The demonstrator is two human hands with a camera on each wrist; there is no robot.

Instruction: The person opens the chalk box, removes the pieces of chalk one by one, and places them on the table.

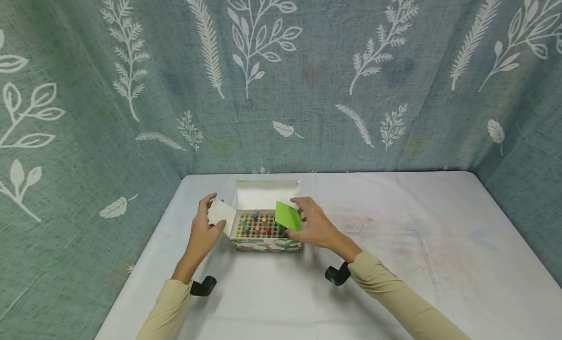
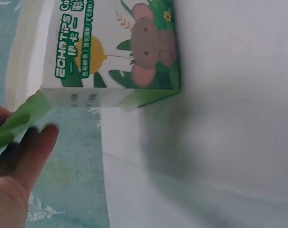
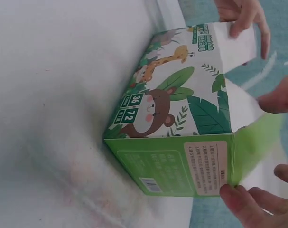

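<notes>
A cardboard box [image 1: 266, 245] printed with cartoon animals stands on the table, its lid [image 1: 269, 194] raised at the back. Inside, a holed insert holds several short coloured sticks [image 1: 268, 230], possibly chalk. On the left, my left hand [image 1: 203, 235] holds the left side flap [image 1: 221, 212] between thumb and fingers, white face showing. My right hand [image 1: 319, 228] grips the green right side flap [image 1: 287, 215], thumb near the front and fingers toward the back. In the right wrist view, the green end panel [image 3: 172, 166] of the box faces the camera.
A white cloth covers the table [image 1: 395, 232], with faint coloured stains on the right. Behind and at both sides hangs a green-blue leaf-patterned curtain [image 1: 307, 115]. A dark wrist camera [image 1: 204, 286] is strapped at the left wrist, another dark camera [image 1: 337, 274] at the right.
</notes>
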